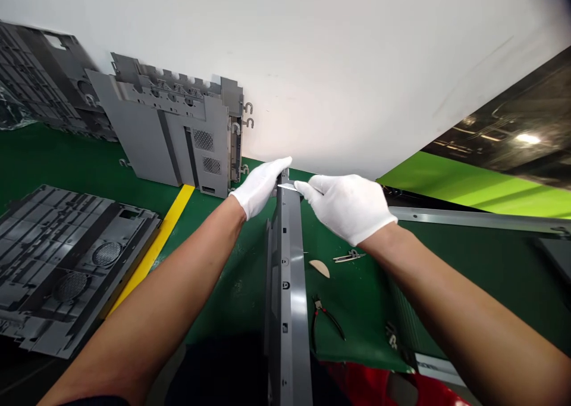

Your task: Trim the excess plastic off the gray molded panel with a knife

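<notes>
A long grey plastic panel (297,287) stands on its narrow edge in the middle, running toward me. My left hand (262,187), in a white glove, grips its far end from the left side, with the fingertips near the top corner. On the right, my gloved right hand (352,207) is closed round a small knife, most of which the fingers hide. The knife's thin shiny blade (288,186) lies across the panel's upper edge near the far end.
Red-and-black pliers (317,305), a beige half-round piece (320,268) and a small metal tool (348,257) lie on the green surface (236,299) right of the panel. Grey panels (147,135) lean against the white wall (312,67); another panel stack (66,257) lies left. A metal-edged frame (468,219) is at right.
</notes>
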A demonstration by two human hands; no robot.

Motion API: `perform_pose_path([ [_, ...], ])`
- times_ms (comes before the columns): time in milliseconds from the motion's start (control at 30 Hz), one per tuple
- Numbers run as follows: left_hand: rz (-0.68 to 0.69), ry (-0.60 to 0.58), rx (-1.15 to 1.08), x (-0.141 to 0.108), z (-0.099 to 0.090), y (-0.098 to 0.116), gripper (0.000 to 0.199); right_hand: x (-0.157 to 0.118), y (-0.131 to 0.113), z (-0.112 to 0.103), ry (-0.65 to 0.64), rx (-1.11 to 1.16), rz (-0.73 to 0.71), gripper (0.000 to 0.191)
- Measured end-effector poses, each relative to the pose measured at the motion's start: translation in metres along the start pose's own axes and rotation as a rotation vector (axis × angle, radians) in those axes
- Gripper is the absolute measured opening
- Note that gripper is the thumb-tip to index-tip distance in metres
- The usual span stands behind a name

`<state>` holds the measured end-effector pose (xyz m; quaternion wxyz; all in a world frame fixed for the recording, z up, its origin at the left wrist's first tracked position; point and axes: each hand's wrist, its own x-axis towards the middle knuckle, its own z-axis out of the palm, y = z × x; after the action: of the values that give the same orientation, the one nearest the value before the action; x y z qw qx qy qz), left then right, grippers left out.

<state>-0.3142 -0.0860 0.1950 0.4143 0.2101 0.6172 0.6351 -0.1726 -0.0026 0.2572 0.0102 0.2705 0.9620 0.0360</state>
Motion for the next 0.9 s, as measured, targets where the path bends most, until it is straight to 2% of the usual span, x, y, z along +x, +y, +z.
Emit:
perform_pose_path([
  [300, 0.063, 0.005, 0.059, 0.009, 0.007, -0.007, 0.031, -0.008, 0.000, -0.001, 0.030, -0.170, -0.014, 0.068],
  [800, 0.089, -0.015, 0.160, 0.014, 0.003, -0.014, 0.035, -0.012, 0.000, -0.004, 0.017, -0.194, -0.038, 0.066],
  [900, 0.063, 0.017, 0.190, 0.013, 0.005, -0.012, 0.035, -0.012, 0.001, -0.003, 0.019, -0.197, -0.039, 0.067],
])
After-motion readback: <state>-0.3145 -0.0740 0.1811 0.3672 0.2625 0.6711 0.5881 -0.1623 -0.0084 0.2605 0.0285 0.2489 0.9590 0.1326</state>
